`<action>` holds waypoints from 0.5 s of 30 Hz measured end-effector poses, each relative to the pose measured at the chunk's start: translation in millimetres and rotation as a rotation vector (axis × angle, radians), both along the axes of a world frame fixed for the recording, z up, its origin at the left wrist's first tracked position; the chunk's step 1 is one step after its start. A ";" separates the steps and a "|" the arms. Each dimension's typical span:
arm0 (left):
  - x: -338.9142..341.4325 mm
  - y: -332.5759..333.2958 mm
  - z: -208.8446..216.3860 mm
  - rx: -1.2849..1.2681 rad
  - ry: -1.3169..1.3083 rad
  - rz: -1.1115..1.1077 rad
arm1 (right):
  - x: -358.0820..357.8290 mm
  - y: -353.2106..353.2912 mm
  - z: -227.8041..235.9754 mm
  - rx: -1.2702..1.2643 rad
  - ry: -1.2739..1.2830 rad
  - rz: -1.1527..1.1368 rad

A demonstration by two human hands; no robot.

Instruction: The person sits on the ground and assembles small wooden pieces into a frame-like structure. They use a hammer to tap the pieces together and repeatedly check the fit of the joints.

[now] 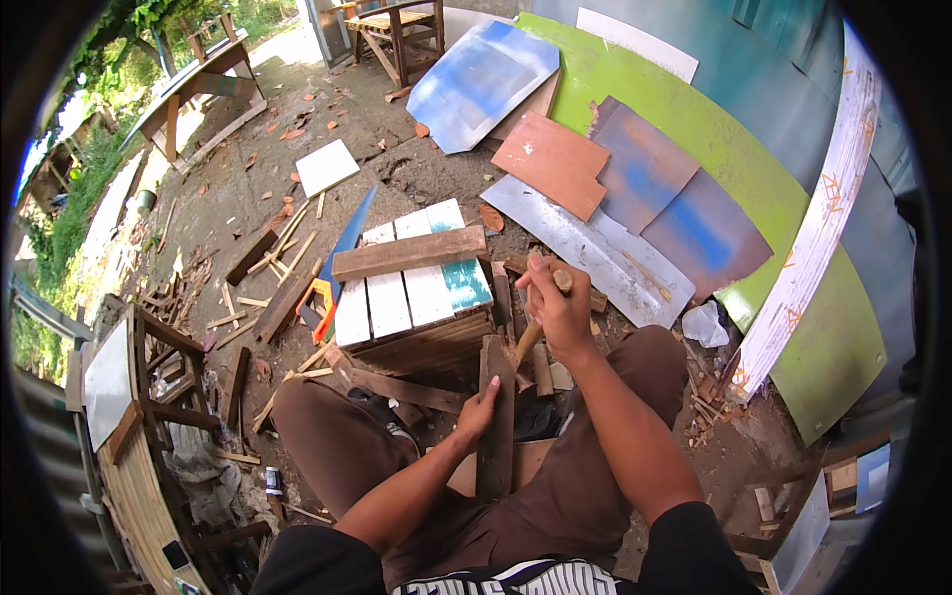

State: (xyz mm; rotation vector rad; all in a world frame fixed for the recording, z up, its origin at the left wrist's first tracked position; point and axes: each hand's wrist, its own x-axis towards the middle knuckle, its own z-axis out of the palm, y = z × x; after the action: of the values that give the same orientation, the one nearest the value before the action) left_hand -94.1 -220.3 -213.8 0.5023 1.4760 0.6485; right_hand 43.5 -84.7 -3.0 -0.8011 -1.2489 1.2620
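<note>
My left hand (478, 413) is closed around the edge of a dark brown wooden board (495, 446), which stands between my legs with its far end toward a slatted wooden box. My right hand (561, 315) grips a tool with a round wooden handle (529, 339); its lower end comes down beside the board's far end, and I cannot make out its kind. The box (416, 342) has white and teal slats on top. Across those slats lies a brown wooden bar (410, 254). Against the box's left side leans a handsaw (342, 256) with a blue blade and orange handle.
Wood offcuts (281, 297) litter the ground on the left. Painted sheets (483, 84) and a long green panel (714, 149) lie at the far right, beside a white plank (823, 218). A wooden frame (149, 416) stands at the left and a chair (397, 40) at the back.
</note>
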 end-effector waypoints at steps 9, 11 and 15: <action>-18.5 -13.2 -21.2 0.032 0.216 -0.178 | -14.2 4.1 -5.0 -0.239 0.082 -0.149; -19.2 -15.7 -13.5 0.068 0.292 -0.193 | -10.7 4.6 -5.3 -0.263 0.120 -0.182; -14.7 -14.6 20.9 0.241 0.561 -0.101 | -2.2 3.5 -5.7 -0.278 0.117 -0.186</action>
State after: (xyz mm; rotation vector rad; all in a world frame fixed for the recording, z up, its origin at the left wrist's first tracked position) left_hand -108.8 -234.9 -192.9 0.9993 1.8891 0.6377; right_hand 41.3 -81.2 -8.8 -1.0034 -0.8950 1.3256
